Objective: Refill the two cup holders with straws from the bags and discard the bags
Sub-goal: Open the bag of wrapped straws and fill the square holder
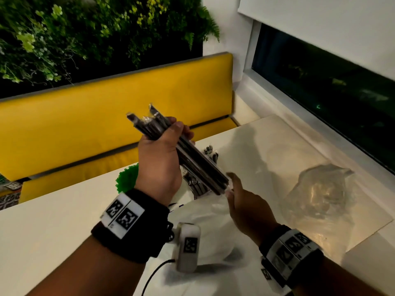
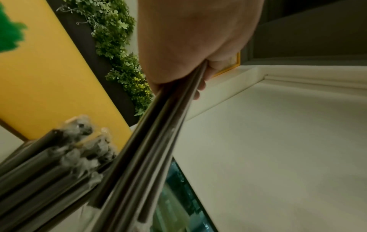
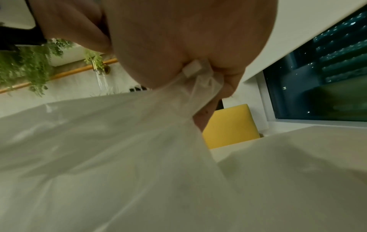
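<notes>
My left hand (image 1: 162, 154) grips a bundle of dark straws (image 1: 201, 165) above the table, tilted with its lower end toward my right hand (image 1: 241, 199). In the left wrist view the bundle (image 2: 151, 149) runs out of my left hand's fist (image 2: 188, 39). My right hand (image 3: 178, 39) pinches the mouth of a translucent white bag (image 3: 119, 157), which hangs down to the table (image 1: 205, 218) just under the bundle's lower end. Behind the bundle stand more wrapped straws (image 1: 210, 153), also visible in the left wrist view (image 2: 49, 164). Their holder is hidden by my hand.
A crumpled clear bag (image 1: 320, 193) lies on the white table (image 1: 53, 221) to the right, near the window (image 1: 320, 92). A green frilly object (image 1: 127, 180) sits behind my left wrist. A yellow bench (image 1: 106, 103) runs along the table's far side.
</notes>
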A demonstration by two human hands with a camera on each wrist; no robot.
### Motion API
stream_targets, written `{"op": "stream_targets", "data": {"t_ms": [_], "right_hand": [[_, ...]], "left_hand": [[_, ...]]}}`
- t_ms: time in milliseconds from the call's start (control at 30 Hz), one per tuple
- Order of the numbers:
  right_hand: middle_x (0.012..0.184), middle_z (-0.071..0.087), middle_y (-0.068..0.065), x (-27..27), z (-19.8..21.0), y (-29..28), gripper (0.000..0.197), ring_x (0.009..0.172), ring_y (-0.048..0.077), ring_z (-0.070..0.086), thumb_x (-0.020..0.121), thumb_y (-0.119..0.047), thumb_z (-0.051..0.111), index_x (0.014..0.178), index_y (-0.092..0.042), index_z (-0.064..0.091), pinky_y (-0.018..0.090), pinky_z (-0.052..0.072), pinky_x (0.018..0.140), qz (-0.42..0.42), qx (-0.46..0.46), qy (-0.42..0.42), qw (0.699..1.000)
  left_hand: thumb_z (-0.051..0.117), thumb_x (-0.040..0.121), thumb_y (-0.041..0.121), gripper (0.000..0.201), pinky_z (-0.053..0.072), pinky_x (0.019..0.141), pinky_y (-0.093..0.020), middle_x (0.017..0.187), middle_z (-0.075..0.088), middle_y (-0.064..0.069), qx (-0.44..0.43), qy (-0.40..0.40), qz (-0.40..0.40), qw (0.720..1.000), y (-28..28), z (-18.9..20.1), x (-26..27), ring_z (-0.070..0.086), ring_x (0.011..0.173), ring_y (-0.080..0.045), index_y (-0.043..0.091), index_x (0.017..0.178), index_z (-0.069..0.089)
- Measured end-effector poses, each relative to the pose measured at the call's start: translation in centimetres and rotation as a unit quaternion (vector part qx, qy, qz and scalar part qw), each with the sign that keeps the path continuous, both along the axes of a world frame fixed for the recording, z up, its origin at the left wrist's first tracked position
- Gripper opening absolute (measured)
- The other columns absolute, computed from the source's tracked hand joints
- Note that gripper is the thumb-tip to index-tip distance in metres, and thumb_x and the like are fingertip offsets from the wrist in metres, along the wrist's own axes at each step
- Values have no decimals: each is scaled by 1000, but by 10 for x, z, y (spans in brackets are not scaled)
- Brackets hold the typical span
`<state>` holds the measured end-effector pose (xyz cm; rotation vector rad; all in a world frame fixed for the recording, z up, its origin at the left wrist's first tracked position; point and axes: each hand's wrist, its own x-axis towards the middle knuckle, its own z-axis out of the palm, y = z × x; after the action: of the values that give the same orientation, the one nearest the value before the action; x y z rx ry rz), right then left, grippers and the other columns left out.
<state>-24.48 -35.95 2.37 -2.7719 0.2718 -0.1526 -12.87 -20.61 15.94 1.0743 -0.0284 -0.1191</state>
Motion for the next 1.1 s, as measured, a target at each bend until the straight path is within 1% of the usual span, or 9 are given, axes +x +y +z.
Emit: {"op": "stream_targets", "data": {"t_ms": [133,333,467,600,667,767,900,1000,1100], "right_hand": [[102,68,-2,16,-5,-5,30,71,23,63,102,-31,35,126,-27,53,31,38,56,16,-7,9,1000],[81,63,-5,28,-15,-11,13,59,21,54,97,-29,44,96,-27,56,28,29,51,6,-11,-18,1000],[68,57,-5,31,-12,-11,17,49,18,41,92,-28,38,87,-25,54,24,16,43,14,-20,-32,999],[71,58,-5,32,-15,-12,10,52,19,45,95,-28,46,91,-25,54,27,27,43,21,-24,-31,999],[75,60,-5,31,-15,-12,10,57,20,51,96,-31,47,94,-25,56,30,37,46,22,-26,-22,999],[80,64,-4,31,-12,-11,10,62,21,56,96,-31,47,95,-27,57,29,37,50,13,-22,-7,1000],[87,66,-5,33,-9,-10,11,69,20,60,96,-32,46,98,-29,56,29,40,55,7,-19,18,1000],[89,66,-7,34,-8,-8,11,70,19,61,96,-33,47,100,-30,57,30,44,57,-1,-12,20,1000],[92,66,-8,35,-8,-8,13,73,18,62,96,-35,46,103,-31,57,30,45,59,-2,-9,27,1000]], "left_hand": [[60,94,6,9,51,76,-45,79,64,-8,39,53,68,996,-10,-26,14,64,76,-25,14,94,58],[63,91,3,16,52,79,-47,70,67,0,67,-5,152,986,-8,-38,30,62,75,-27,18,85,58],[69,90,20,2,55,72,-35,82,70,-1,223,-59,64,971,-13,-57,20,65,77,-17,20,88,67],[73,71,63,43,49,101,-46,120,62,1,471,-99,-98,871,-6,-98,14,57,117,-21,51,106,53],[83,59,62,65,45,105,-51,136,52,-1,437,-77,-177,879,5,-99,17,52,127,-24,66,111,45],[92,55,46,116,35,113,-40,160,20,9,394,-68,-255,880,19,-77,22,28,143,-11,59,143,17],[77,62,64,118,19,114,-30,163,0,21,432,-182,-197,861,13,-30,19,6,146,0,53,149,-2],[41,82,78,85,21,119,-43,164,9,9,498,-325,-130,793,-11,-30,9,10,151,-13,40,153,16],[6,89,73,78,16,119,-55,160,28,1,616,-307,-150,710,-21,-66,14,12,151,-20,34,144,44]]}}
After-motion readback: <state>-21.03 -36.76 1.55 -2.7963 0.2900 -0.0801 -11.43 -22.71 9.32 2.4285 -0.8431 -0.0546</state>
